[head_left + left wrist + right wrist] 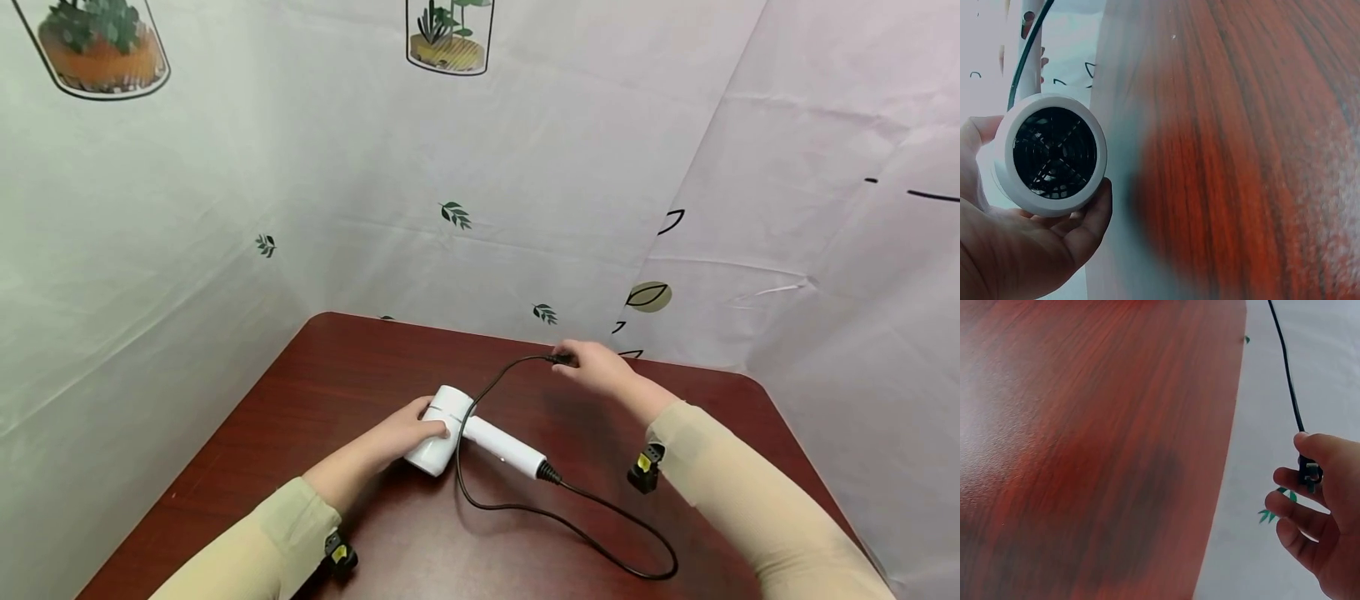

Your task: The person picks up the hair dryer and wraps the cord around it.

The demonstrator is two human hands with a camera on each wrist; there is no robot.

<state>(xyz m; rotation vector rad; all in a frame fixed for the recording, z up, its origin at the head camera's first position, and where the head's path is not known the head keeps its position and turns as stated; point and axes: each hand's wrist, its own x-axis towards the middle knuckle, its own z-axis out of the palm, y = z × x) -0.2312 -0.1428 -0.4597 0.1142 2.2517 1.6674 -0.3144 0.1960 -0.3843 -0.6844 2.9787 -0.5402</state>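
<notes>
Hair dryer [489, 437] over the table [337, 375], cord [495, 507] draped across.
Left hand [405, 432] curls its fingers round the barrel [431, 454]; right hand [594, 365] pinches the plug [1305, 472]; a sharp tug could snag the cord.

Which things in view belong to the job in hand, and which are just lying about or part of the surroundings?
Part of the job:
white hair dryer, gripped by the left hand
black cord
plug, pinched by the right hand

Just surroundings:
reddish-brown table
printed sheet behind it
black wrist devices
</notes>
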